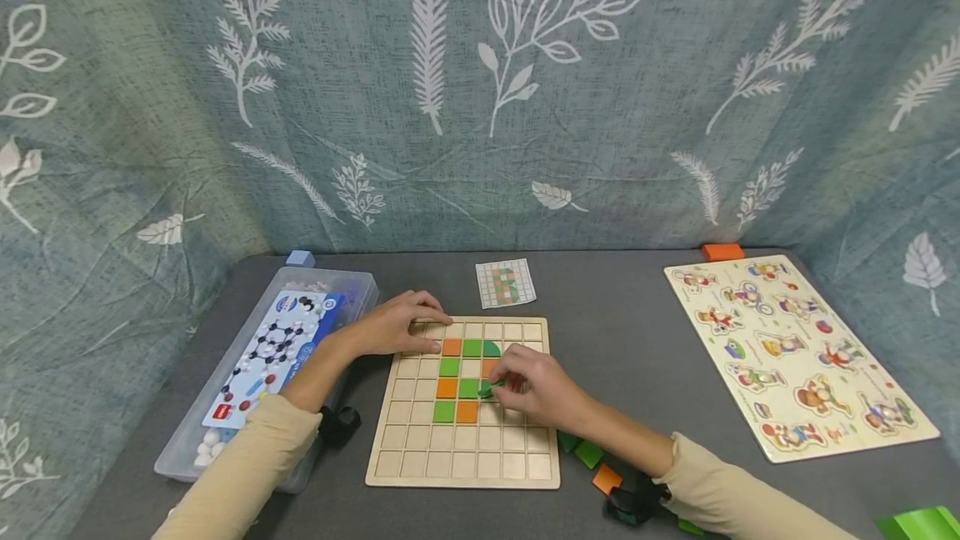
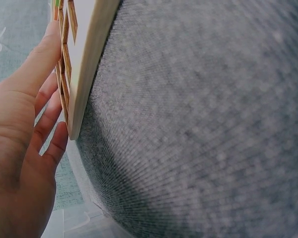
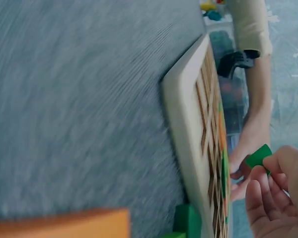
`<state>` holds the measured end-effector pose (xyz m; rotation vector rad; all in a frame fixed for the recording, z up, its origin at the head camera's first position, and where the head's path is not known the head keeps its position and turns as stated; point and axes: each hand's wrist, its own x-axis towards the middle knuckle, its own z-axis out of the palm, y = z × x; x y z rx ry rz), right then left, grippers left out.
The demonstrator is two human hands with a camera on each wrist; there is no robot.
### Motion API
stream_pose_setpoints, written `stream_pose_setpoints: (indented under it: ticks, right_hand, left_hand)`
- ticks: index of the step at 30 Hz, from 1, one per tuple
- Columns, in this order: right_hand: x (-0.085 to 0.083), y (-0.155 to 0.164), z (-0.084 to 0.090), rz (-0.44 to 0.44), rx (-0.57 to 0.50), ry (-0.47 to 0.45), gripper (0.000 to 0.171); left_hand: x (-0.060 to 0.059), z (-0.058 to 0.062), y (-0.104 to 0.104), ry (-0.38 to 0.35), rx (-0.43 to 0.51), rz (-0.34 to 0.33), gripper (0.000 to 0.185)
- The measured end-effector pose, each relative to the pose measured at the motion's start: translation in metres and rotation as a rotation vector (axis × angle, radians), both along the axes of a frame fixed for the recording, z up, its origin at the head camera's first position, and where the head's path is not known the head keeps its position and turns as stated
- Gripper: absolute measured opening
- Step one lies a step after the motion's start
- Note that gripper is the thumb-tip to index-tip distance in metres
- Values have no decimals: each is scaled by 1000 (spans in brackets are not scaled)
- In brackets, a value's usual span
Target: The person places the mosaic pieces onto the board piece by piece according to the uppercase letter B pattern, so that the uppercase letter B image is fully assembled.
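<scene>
While the left hand (image 1: 393, 327) is lying flat with straight fingers on the far left corner of the wooden grid board (image 1: 465, 448), steadying it, the right hand (image 1: 536, 390) is pinching a small green piece (image 1: 486, 391) between thumb and fingertips, just over the middle cells. It is hovering right beside the orange and green tiles (image 1: 457, 382) already sitting in the grid, so this looks like the placing step of a pattern build. The pattern card (image 1: 506, 282) is lying just beyond the board, and the next move probably calls for turning the piece to match it and seating it square in an open cell without nudging its neighbours. Spare green and orange blocks (image 1: 592, 461) are waiting near the right forearm. Everything is sitting on a grey cloth tabletop (image 1: 622, 332), with a clear plastic box (image 1: 187, 432) to the left, a wooden picture puzzle (image 1: 795, 357) well off to the right, and a leaf-printed curtain (image 1: 480, 90) hanging behind.
</scene>
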<state>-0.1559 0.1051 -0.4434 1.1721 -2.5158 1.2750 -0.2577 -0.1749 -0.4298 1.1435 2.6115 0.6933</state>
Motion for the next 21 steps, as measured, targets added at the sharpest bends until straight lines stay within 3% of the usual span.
stream_pose_setpoints:
  ticks: [5,8,13,21]
  right_hand:
    - [2,0,2,-33,-16,-161,4]
    - [3,0,3,-26,-14,-212,11]
    - [4,0,6,17,34,-176,30]
    - [9,-4,8,30,121,-151,21]
  left_hand:
    - [0,-1,-1,-1,5,-5,40]
    - [-1,-1,0,-1,1,-2,39]
    - [-2,-2,0,-2,-2,1,39]
    - [0,0,0,8,-10,6,39]
